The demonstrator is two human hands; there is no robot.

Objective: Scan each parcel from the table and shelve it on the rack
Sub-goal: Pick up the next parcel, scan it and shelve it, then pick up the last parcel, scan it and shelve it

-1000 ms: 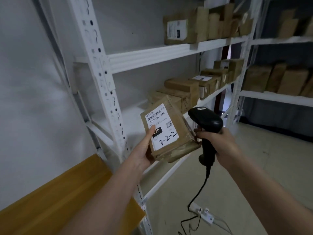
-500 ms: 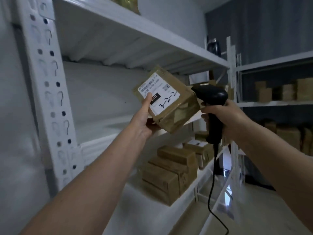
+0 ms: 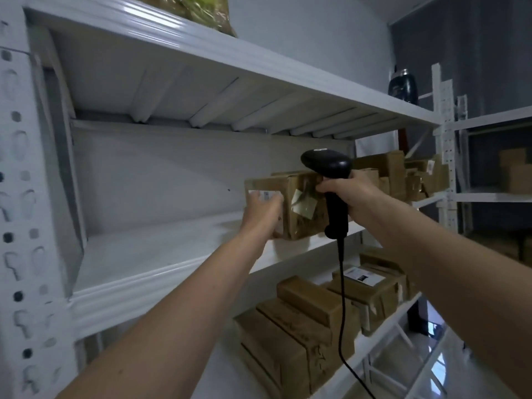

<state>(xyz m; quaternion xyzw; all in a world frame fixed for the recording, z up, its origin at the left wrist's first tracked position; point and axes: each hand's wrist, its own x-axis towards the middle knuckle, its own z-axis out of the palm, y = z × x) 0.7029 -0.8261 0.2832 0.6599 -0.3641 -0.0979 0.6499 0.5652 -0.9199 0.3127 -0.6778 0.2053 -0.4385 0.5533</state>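
Moved since a moment ago: parcel (image 3: 299, 205) off the raised palm and onto the white rack (image 3: 161, 272) shelf at frame centre, label now turned leftward, print blurred and unreadable. Left hand (image 3: 263, 216) against its label side, fingers wrapped over the near edge, gripping. Right hand (image 3: 349, 194) curled tight round the handle of 1 black scanner (image 3: 328, 180), cord hanging down. More brown boxes (image 3: 403, 171) right of the parcel on the same shelf; about 5 cartons (image 3: 311, 321) stacked on the shelf below, 1 with a white label, text illegible.
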